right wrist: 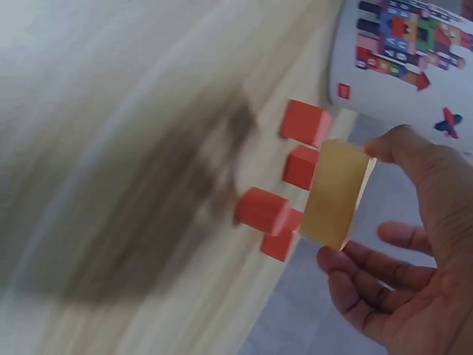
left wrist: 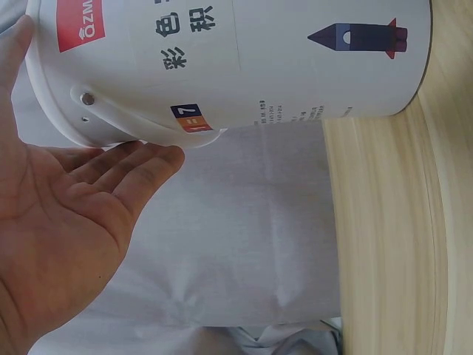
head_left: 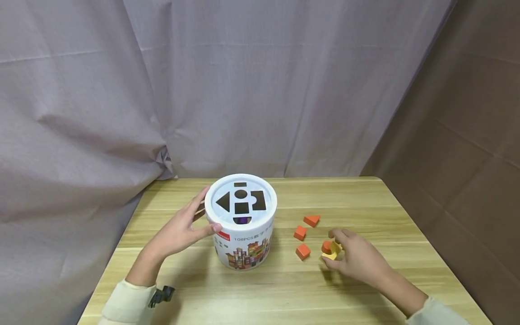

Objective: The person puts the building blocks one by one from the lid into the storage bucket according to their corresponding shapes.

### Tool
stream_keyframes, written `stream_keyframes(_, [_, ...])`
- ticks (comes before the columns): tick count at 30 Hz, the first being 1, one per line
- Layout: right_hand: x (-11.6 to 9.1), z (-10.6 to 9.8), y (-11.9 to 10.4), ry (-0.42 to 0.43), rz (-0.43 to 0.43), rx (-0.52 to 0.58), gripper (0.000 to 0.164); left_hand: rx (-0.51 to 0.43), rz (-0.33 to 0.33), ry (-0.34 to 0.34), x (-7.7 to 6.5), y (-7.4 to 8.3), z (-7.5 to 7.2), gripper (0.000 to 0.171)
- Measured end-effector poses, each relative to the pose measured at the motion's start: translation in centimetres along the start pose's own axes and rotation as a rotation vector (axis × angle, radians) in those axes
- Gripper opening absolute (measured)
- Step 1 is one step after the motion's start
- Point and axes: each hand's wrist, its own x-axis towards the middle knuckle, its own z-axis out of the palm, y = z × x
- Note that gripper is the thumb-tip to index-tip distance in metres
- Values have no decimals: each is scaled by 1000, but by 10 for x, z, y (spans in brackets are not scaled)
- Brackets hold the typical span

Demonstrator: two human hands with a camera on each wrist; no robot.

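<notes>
A white bucket (head_left: 243, 248) of building blocks stands on the table, its lid (head_left: 260, 217) cut with several shaped holes. My left hand (head_left: 183, 232) rests against the bucket's left side, thumb at the rim's front; the left wrist view shows its fingers (left wrist: 151, 174) fairly straight below the white handle (left wrist: 148, 127). My right hand (head_left: 359, 257) pinches a yellow block (right wrist: 334, 194) between thumb and fingertips, and a curved notch shows in it from the head. An orange cylinder (right wrist: 262, 209) lies on the table close by the yellow block.
Between bucket and right hand lie two orange cubes (head_left: 300, 232) and an orange triangular block (head_left: 312, 220). The wooden table (head_left: 325, 194) ends at a grey curtain (head_left: 243, 90) behind and a brownish cloth (head_left: 459, 158) on the right.
</notes>
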Motion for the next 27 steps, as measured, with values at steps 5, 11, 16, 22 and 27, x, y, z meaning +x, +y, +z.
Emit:
stream_keyframes(5, [9, -5, -5, 119, -134, 48, 54, -2, 1, -1, 0, -1, 0, 110])
stream_keyframes(11, [20, -16, -12, 203, -246, 78, 60, 3, 0, -5, 0, -2, 1, 110])
stream_keyframes(16, [34, -27, -19, 235, -317, 135, 63, 1, -2, -7, 0, -1, 0, 110])
stream_keyframes(22, [51, -39, -28, 248, -356, 205, 62, 5, -10, -5, -1, -1, -1, 111])
stream_keyframes(27, [65, -43, -35, 259, -359, 229, 67, 5, 2, -3, 0, -1, -1, 110])
